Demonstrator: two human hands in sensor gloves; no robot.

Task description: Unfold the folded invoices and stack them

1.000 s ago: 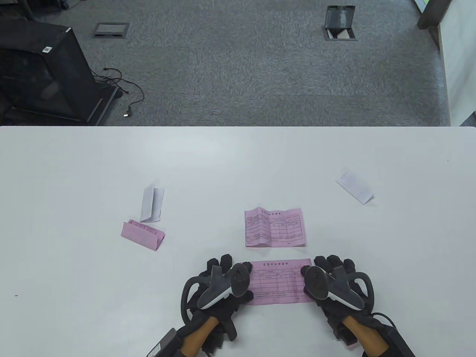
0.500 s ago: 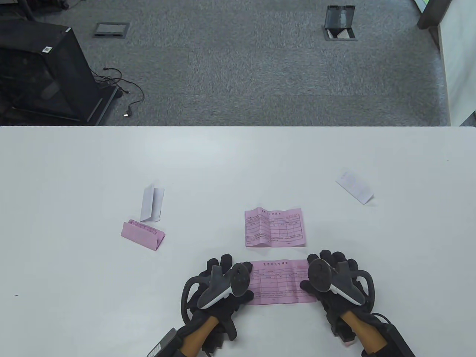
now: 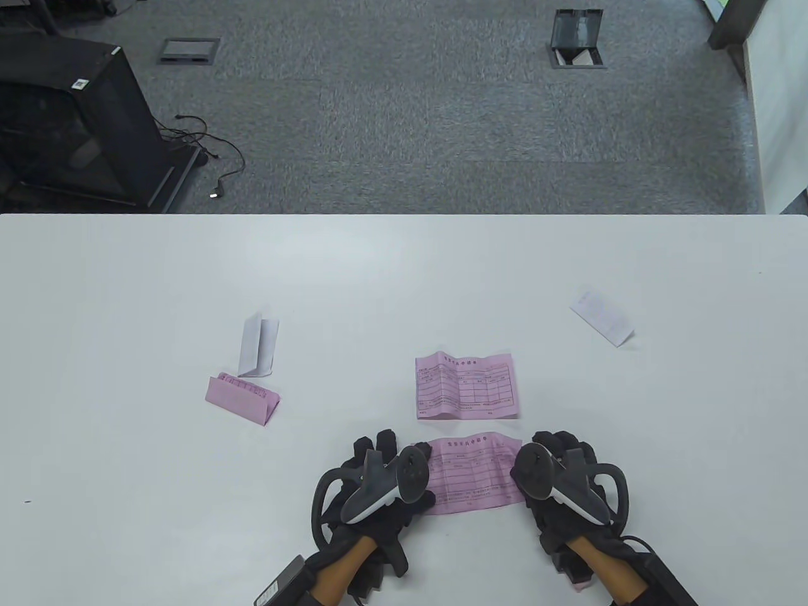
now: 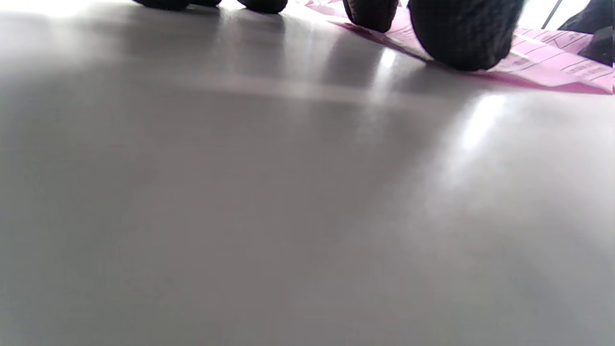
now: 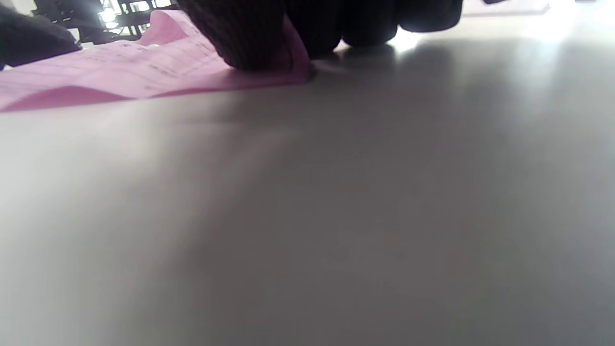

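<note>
An unfolded pink invoice [image 3: 475,473] lies near the table's front edge, bowed up in the middle between my two hands. My left hand [image 3: 379,480] presses its left end down; in the left wrist view its fingertips [image 4: 461,33] sit on top of the invoice [image 4: 552,60]. My right hand [image 3: 555,480] pinches the right end, with the invoice [image 5: 120,72] curling up around its fingers [image 5: 240,33]. Another unfolded pink invoice [image 3: 466,386] lies flat just beyond. A folded pink invoice [image 3: 243,398] and a folded white one [image 3: 259,346] sit to the left. A third folded invoice, white [image 3: 601,317], lies far right.
The white table [image 3: 404,271] ends at its far edge against grey carpet. On the floor beyond are a black cabinet [image 3: 69,120] with a loose cable and two floor sockets.
My right hand has moved left toward my left hand, and the pink invoice between them has gone from flat to arched. The left hand shifted slightly right.
</note>
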